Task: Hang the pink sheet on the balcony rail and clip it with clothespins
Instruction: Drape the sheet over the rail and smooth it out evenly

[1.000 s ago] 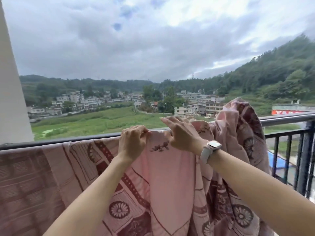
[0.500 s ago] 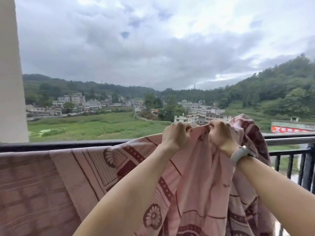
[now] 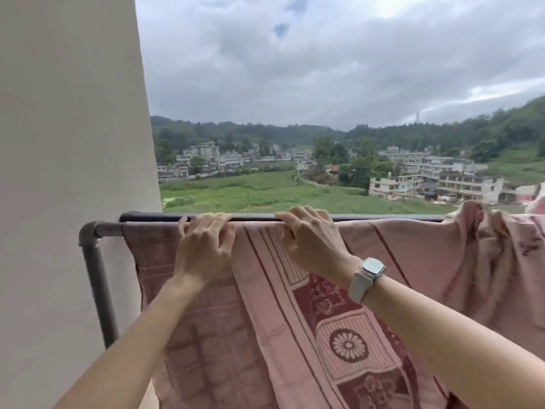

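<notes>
The pink sheet (image 3: 265,335), patterned in dark red, hangs over the dark metal balcony rail (image 3: 147,216) and covers it from near the wall rightwards. My left hand (image 3: 203,246) and my right hand (image 3: 312,240) lie side by side on the sheet's top fold, fingers curled over the rail and gripping the cloth. A pale watch sits on my right wrist. At the far right the sheet is bunched up (image 3: 483,231) on the rail. No clothespins are in view.
A pale wall (image 3: 67,187) fills the left side, and the rail's pipe elbow (image 3: 88,231) bends down beside it. Beyond the rail lie green fields, houses and wooded hills under a cloudy sky.
Both hands have moved left along the rail, from the bunched part of the sheet to its end by the wall. They now grip the top fold flat on the rail.
</notes>
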